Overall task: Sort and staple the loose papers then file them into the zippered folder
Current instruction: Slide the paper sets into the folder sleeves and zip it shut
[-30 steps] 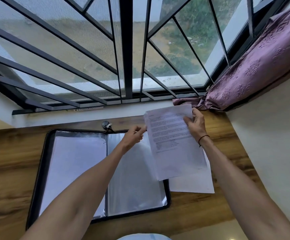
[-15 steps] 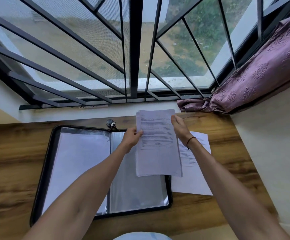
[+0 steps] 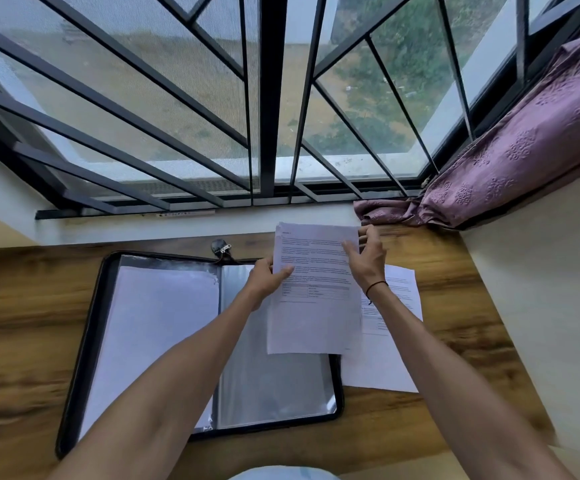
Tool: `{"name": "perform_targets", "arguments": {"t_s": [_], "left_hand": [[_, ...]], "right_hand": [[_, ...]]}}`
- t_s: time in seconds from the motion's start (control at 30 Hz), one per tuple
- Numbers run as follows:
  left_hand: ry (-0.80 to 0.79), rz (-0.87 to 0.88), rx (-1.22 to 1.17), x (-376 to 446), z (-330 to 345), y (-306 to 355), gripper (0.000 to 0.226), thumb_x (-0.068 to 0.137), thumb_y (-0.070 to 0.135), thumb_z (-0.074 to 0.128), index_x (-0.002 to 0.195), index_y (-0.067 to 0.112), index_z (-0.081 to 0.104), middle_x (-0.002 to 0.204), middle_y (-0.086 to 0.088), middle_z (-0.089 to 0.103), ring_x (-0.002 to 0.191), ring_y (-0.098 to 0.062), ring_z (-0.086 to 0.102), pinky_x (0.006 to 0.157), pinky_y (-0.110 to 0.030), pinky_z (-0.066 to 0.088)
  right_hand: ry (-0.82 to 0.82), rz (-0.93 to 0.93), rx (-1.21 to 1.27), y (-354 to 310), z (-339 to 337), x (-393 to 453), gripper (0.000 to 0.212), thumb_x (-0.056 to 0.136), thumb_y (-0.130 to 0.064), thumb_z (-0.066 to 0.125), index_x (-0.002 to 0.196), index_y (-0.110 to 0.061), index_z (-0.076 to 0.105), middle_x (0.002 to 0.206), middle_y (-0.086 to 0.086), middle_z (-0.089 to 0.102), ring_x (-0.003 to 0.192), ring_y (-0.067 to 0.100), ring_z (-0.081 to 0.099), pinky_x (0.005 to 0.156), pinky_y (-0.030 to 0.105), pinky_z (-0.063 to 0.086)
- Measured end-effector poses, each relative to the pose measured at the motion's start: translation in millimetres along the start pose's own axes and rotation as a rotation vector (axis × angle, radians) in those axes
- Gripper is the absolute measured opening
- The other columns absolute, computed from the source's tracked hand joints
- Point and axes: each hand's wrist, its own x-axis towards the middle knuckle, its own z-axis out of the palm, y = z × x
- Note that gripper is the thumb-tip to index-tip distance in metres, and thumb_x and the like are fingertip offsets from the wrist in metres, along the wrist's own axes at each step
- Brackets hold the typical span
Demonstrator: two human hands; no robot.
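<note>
Folder (image 3: 163, 341) under held papers (image 3: 316, 306)

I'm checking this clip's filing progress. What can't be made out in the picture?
Head view only:
- Print on the held paper: too small to read; any staple can't be told.
- Sheet on the desk: partly covered by the right forearm and the held paper.
- Right hand: fingertips behind the paper's edge.
- Folder's right pocket: partly behind the left hand and forearm.

The open folder (image 3: 163, 341) and loose sheet (image 3: 396, 341) cover the middle of the surface (image 3: 25, 306), leaving my fingers bare wood at left and right.
</note>
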Motion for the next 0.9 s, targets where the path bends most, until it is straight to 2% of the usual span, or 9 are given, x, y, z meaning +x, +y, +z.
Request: {"name": "perform_targets", "arguments": {"t_s": [0.2,0.27,0.37,0.47,0.57,0.67,0.73,0.77,0.9], "left_hand": [[-0.004,-0.019,0.048,1.7,4.0,-0.7,0.034,0.103,0.034,0.059,0.134,0.022,0.063,0.124,0.003,0.071,0.112,-0.019,0.069,0.102,-0.048,0.055],[-0.002,-0.013,0.058,-0.7,5.9,2.7,0.032,0.105,0.032,0.055,0.134,0.021,0.062,0.125,0.001,0.07,0.112,-0.021,0.068,0.101,-0.048,0.056],[0.031,-0.011,0.082,-3.6,8.4,6.9,0.027,0.105,0.031,0.053,0.128,0.018,0.062,0.125,-0.002,0.069,0.111,-0.022,0.066,0.099,-0.047,0.056],[0.048,-0.015,0.087,-5.1,9.8,8.0,0.027,0.104,0.03,0.056,0.127,0.017,0.061,0.123,-0.003,0.069,0.11,-0.022,0.066,0.097,-0.046,0.056],[0.036,-0.01,0.063,-9.4,9.1,9.4,0.031,0.104,0.027,0.057,0.134,0.019,0.059,0.125,-0.001,0.068,0.112,-0.022,0.066,0.098,-0.047,0.056],[0.03,-0.029,0.046,-3.1,5.6,-3.8,0.04,0.098,0.035,0.059,0.137,0.023,0.057,0.128,0.001,0.068,0.114,-0.023,0.066,0.1,-0.05,0.055],[0.028,-0.031,0.015,16.3,2.2,-29.9,0.049,0.089,0.045,0.061,0.135,0.028,0.058,0.127,0.003,0.068,0.114,-0.022,0.067,0.1,-0.053,0.055],[0.021,-0.038,-0.002,19.7,1.5,-35.4,0.05,0.087,0.047,0.062,0.134,0.029,0.059,0.127,0.003,0.069,0.114,-0.022,0.067,0.1,-0.054,0.055],[0.028,-0.082,-0.077,-0.8,5.7,-12.2,0.032,0.099,0.031,0.064,0.127,0.017,0.057,0.126,-0.007,0.067,0.111,-0.026,0.067,0.099,-0.055,0.056]], "right_hand": [[0.057,-0.026,-0.125,-9.4,1.5,-2.1,0.016,0.096,-0.021,0.063,0.087,-0.012,0.053,0.076,0.001,0.064,0.069,0.023,0.061,0.063,0.036,0.049],[-0.07,-0.002,-0.017,-16.2,4.4,-2.7,0.03,0.102,-0.039,0.057,0.086,-0.014,0.056,0.077,0.001,0.065,0.069,0.02,0.065,0.063,0.038,0.055],[-0.394,0.133,0.249,-22.4,10.9,-5.4,0.052,0.106,-0.052,0.044,0.099,-0.005,0.067,0.101,0.015,0.069,0.088,0.027,0.071,0.068,0.044,0.064],[-0.519,0.142,0.104,-10.3,18.1,-6.8,0.028,0.098,-0.028,0.067,0.119,-0.009,0.064,0.116,0.012,0.063,0.105,0.031,0.067,0.078,0.043,0.065],[-0.602,0.241,-0.015,9.2,21.6,-5.2,0.063,0.082,-0.026,0.082,0.136,-0.02,0.05,0.121,0.009,0.062,0.108,0.027,0.066,0.087,0.047,0.061],[-0.749,0.304,0.062,12.5,17.0,-6.0,0.049,0.088,-0.029,0.082,0.128,-0.017,0.056,0.104,0.004,0.073,0.088,0.019,0.071,0.065,0.033,0.058],[-0.817,0.334,0.118,9.5,11.9,-6.8,0.03,0.095,-0.042,0.072,0.106,-0.015,0.063,0.077,-0.001,0.069,0.062,0.017,0.06,0.05,0.027,0.042],[-0.812,0.37,0.148,9.7,10.0,-6.3,0.037,0.097,-0.05,0.065,0.096,-0.013,0.061,0.07,0.0,0.061,0.057,0.016,0.051,0.05,0.027,0.037],[-0.813,0.529,0.31,11.9,5.5,-1.3,0.032,0.104,-0.037,0.057,0.112,-0.005,0.057,0.086,0.011,0.053,0.057,0.014,0.052,0.053,0.026,0.044]]}}
